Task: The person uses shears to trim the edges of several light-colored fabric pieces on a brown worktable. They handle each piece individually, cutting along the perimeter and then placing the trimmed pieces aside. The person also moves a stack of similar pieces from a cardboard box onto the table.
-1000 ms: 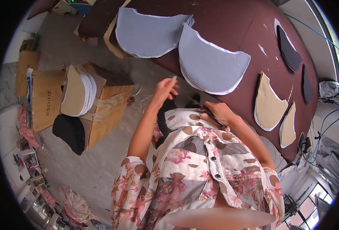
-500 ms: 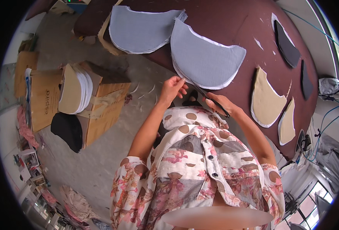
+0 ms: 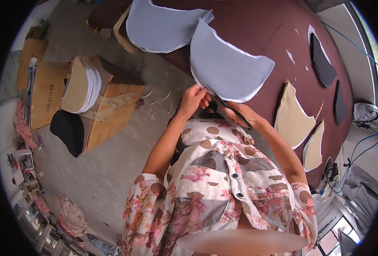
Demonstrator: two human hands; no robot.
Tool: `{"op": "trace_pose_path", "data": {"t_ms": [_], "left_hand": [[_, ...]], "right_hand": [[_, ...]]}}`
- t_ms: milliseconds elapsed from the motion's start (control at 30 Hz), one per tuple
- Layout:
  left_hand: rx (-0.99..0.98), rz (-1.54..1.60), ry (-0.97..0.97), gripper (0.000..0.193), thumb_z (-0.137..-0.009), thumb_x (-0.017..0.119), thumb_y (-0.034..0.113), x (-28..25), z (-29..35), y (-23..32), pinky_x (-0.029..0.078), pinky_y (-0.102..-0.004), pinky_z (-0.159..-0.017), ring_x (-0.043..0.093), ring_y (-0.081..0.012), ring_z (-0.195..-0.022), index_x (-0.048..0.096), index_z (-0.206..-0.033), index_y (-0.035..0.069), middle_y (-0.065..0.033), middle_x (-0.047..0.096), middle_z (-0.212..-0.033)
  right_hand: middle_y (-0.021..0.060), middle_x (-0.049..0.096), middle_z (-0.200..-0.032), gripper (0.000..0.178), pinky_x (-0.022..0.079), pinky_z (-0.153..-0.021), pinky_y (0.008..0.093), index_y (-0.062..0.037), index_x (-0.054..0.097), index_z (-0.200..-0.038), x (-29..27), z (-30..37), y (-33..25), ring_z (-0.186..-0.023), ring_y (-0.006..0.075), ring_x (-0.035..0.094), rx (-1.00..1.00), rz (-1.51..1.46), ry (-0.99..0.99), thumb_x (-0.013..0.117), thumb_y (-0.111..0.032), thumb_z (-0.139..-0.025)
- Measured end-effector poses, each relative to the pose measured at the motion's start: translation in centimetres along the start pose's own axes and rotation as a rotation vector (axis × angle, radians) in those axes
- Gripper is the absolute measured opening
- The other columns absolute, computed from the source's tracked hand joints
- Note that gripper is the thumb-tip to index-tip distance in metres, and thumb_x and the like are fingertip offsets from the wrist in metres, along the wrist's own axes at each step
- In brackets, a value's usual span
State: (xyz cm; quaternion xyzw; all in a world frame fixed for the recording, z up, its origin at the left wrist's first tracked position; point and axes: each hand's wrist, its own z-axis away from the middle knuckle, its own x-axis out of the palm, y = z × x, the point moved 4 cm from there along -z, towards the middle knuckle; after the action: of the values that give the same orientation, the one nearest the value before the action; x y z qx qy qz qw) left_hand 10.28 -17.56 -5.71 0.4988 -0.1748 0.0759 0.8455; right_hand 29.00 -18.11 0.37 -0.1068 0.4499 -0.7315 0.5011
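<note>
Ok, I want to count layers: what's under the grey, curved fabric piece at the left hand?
Beneath the grey, curved fabric piece, white material shows along the rounded edge. The rest underneath is covered, so the layer count cannot be told.

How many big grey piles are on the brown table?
2: the left grey pile, at the edge of the table, and beside it the right grey pile, by the left hand. More could be hidden underneath.

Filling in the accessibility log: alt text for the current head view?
The person's right hand holds black scissors at the near edge of a curved grey piece while the left hand pinches that edge. The piece lies on a brown table, with beige pieces and dark pieces to its right; a cardboard box stands at left.
</note>
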Motion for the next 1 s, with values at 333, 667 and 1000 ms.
{"op": "trace_pose_path", "data": {"t_ms": [333,667,1000], "left_hand": [[0.002,0.053,0.065,0.019,-0.095,0.047,0.021,-0.4,0.8,-0.7,0.048,-0.0224,-0.051,0.056,-0.0106,-0.058,0.053,-0.093,0.003,-0.006,0.058,-0.077],[-0.016,0.066,0.085,0.018,-0.094,0.047,0.02,-0.8,0.6,-0.9,0.048,-0.023,-0.049,0.055,-0.0097,-0.055,0.053,-0.091,0.003,-0.0049,0.058,-0.074],[-0.009,0.032,0.032,0.019,-0.094,0.047,0.02,-1.1,0.8,0.1,0.045,-0.0214,-0.046,0.052,-0.0081,-0.05,0.054,-0.089,0.003,-0.0046,0.058,-0.07]], "right_hand": [[0.0268,0.056,-0.088,0.06,0.041,-0.079,0.0445,0.0049,0.051,-0.099,0.6,-1.4,-0.7,-0.088,0.0401,0.054,-0.188,0.097,0.068,0.03,-0.052,-0.094],[0.0258,0.057,-0.074,0.052,0.043,-0.068,0.0444,0.0017,0.054,-0.095,0.5,-1.4,-1.0,-0.074,0.0404,0.057,-0.101,0.12,0.114,0.043,-0.049,-0.09],[0.0244,0.057,-0.07,0.049,0.043,-0.063,0.0456,0.0007,0.054,-0.091,2.2,-3.2,-0.3,-0.07,0.0416,0.057,-0.159,0.071,0.263,0.048,-0.048,-0.088]]}}
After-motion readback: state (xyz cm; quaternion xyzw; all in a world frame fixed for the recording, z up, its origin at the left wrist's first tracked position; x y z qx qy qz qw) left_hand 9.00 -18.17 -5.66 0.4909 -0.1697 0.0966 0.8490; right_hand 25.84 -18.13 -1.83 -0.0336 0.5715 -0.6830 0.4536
